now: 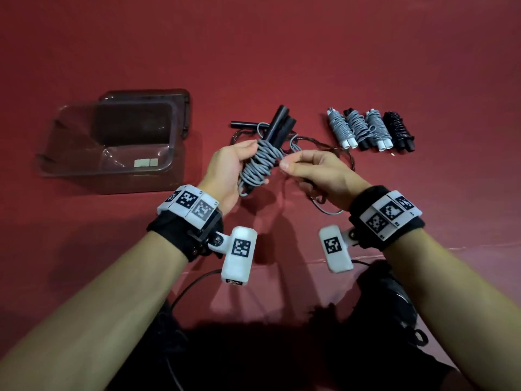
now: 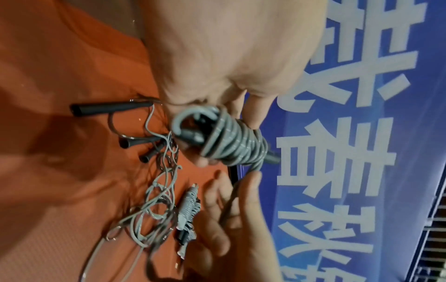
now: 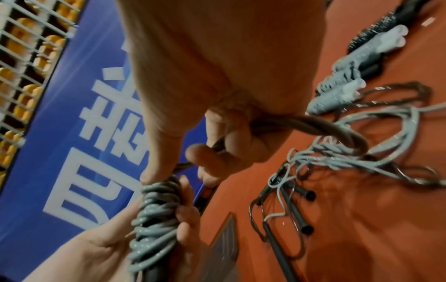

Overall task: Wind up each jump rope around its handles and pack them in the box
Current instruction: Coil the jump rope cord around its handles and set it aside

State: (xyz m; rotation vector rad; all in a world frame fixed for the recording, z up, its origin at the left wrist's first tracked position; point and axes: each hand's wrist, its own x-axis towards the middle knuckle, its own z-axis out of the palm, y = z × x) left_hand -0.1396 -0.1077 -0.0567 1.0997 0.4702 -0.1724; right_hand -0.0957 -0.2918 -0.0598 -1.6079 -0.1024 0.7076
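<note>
My left hand (image 1: 234,165) grips a pair of black handles (image 1: 279,125) with grey rope coiled (image 1: 260,165) round them, held above the red table. In the left wrist view the grey coil (image 2: 231,141) sits under my curled fingers. My right hand (image 1: 313,170) pinches the free stretch of the same grey rope (image 3: 311,124) just right of the coil. The clear plastic box (image 1: 112,153) stands open at the left, with nothing in it but a small label. Several wound ropes (image 1: 369,129) lie in a row at the right.
An unwound dark rope with black handles (image 1: 248,125) lies tangled on the table behind my hands, its loops (image 3: 350,158) spreading right. The box lid (image 1: 158,111) lies behind the box. A cable runs near the table's front edge.
</note>
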